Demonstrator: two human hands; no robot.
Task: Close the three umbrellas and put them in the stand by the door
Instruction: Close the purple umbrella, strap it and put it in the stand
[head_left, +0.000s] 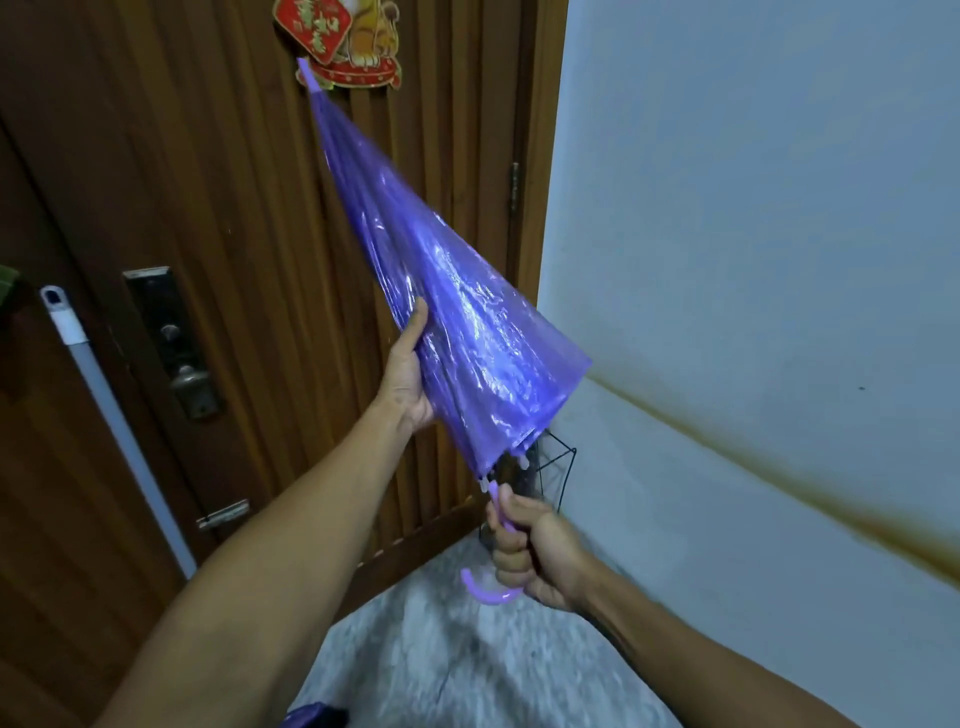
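1. Head view: a purple translucent umbrella is held up in front of a brown wooden door, its tip pointing up and left toward a red and gold paper decoration near the top of the door.
2. The right hand is fisted around the curved purple handle — probably to steady the shaft while the canopy is gathered.
3. The left hand cups the canopy's left side, thumb laid along the plastic and the fingers hidden behind it; it seems to be pressing the folds in toward the shaft.
4. The canopy is collapsed into a cone but loose and flared at its lower rim, so I judge the closing not quite finished.
5. Thin black wires show just below the canopy rim, close to the right hand — perhaps the stand in the corner where door meets pale wall, but too little is visible to be sure.
6. A white-handled pole leans at the door's left side, near a metal lock plate.
7. Something purple lies on the grey speckled floor at the bottom edge; what it is I cannot tell.
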